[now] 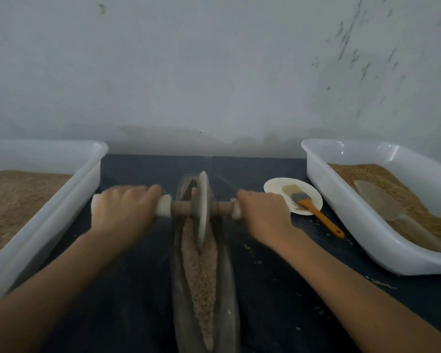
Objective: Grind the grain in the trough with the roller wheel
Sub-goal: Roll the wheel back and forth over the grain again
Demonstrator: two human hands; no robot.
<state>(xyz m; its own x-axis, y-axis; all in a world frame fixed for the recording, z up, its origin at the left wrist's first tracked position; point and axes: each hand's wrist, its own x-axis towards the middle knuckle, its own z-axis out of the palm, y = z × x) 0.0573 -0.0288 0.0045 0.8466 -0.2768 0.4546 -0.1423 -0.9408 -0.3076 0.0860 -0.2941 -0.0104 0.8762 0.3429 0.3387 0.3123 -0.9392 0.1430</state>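
Note:
A long grey boat-shaped trough (pixel 228 296) lies lengthwise in front of me on a dark cloth. Tan grain (pixel 203 273) fills its groove. The grey roller wheel (pixel 203 212) stands upright in the far half of the trough, on a wooden axle with white-wrapped ends. My left hand (pixel 124 210) grips the left end of the axle. On the other side, my right hand (pixel 262 216) grips the right end. Both arms reach forward, one on each side of the trough.
A white tub (pixel 61 207) of tan grain stands at the left. Another white tub (pixel 346 212) at the right holds grain and a pale scoop (pixel 382 202). Between trough and right tub, a white plate (pixel 273 186) carries an orange-handled brush (pixel 316 212). Loose grains dot the cloth.

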